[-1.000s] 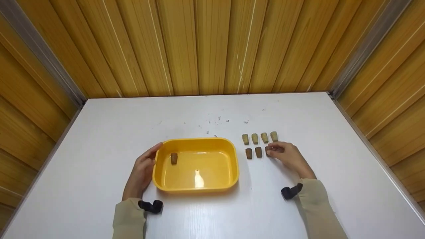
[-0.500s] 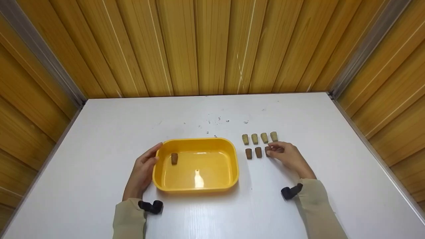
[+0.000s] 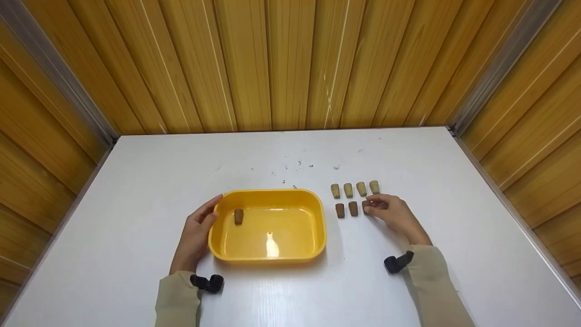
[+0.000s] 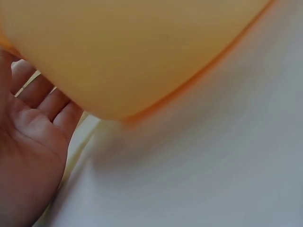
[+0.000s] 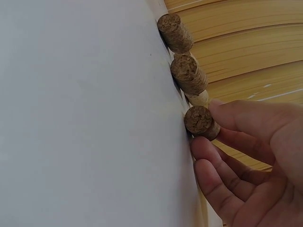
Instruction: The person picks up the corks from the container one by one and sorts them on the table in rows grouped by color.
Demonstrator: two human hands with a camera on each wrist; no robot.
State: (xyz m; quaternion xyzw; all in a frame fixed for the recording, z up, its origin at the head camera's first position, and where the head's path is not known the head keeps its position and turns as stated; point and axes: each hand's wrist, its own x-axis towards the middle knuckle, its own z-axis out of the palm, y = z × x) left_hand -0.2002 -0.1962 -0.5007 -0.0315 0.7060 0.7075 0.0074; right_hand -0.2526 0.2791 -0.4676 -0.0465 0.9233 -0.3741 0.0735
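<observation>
In the head view my left hand (image 3: 195,231) rests against the left side of a yellow plastic tray (image 3: 268,260), fingertips at its far left corner and thumb by the rim. In the left wrist view its fingers (image 4: 42,92) lie extended along the outer wall. A brown tapered cork stopper (image 3: 238,216) is inside the tray on the left. On the table to the right, my right hand (image 3: 395,215) pinches another brown cork stopper (image 5: 199,120) between thumb and fingers. Beside it in the row are two brown cork stoppers (image 3: 353,209).
Behind the brown row stands a row of several lighter cork stoppers (image 3: 348,190). Small dark marks (image 3: 299,162) dot the white table (image 3: 159,172) farther back. Wood-patterned panels (image 3: 290,63) enclose the table at the back and sides.
My left thumb has shifted slightly upward to the tray's rim. My right hand stays on the same brown cork stopper throughout.
</observation>
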